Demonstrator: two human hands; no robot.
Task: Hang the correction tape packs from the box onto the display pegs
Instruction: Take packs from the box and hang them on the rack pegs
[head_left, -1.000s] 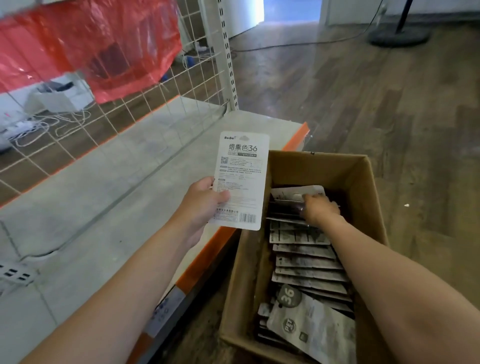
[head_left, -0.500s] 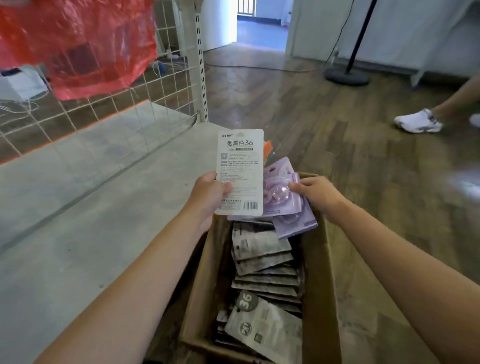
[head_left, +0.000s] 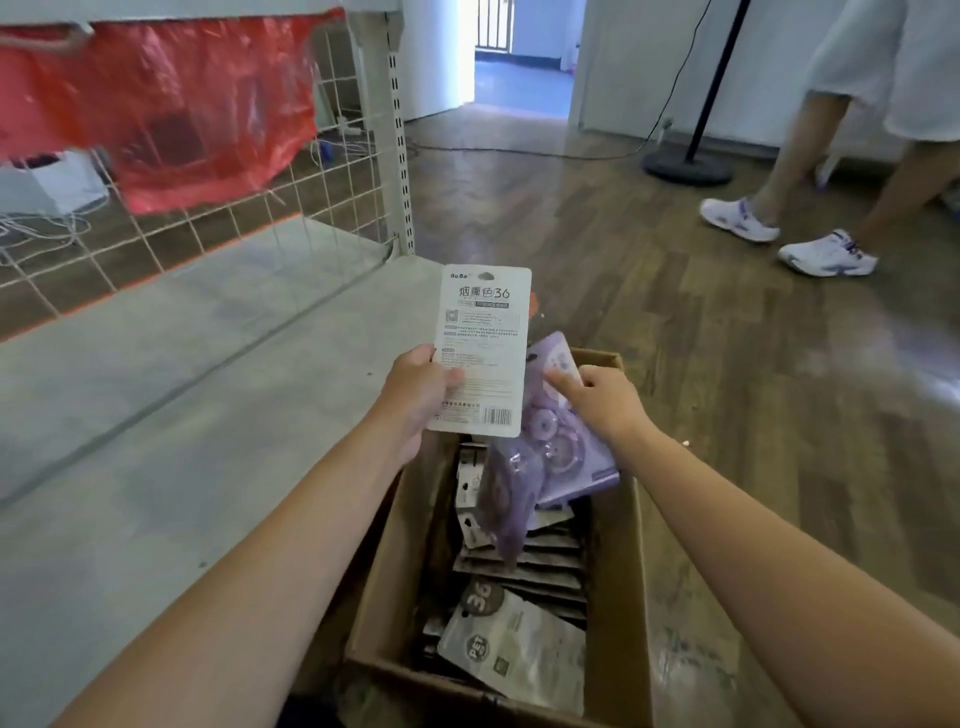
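The left hand (head_left: 421, 397) is gripping a white card-backed pack (head_left: 480, 353); the right hand (head_left: 602, 402) is pinching purple blister packs (head_left: 550, 457) above the brown cardboard box (head_left: 621, 561), likely heading pegward next

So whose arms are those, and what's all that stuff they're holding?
The arms belong to a person wearing a camera on their head, so you see what they see, looking down at their own hands. The left hand holds up a white pack, its printed back facing us. The right hand pinches some purple packs just above a cardboard box with many more packs inside. The box sits on the wooden floor beside a grey shelf. Behind the shelf is a wire grid with a red plastic bag hanging on it. The white shoes belong to someone else nearby.
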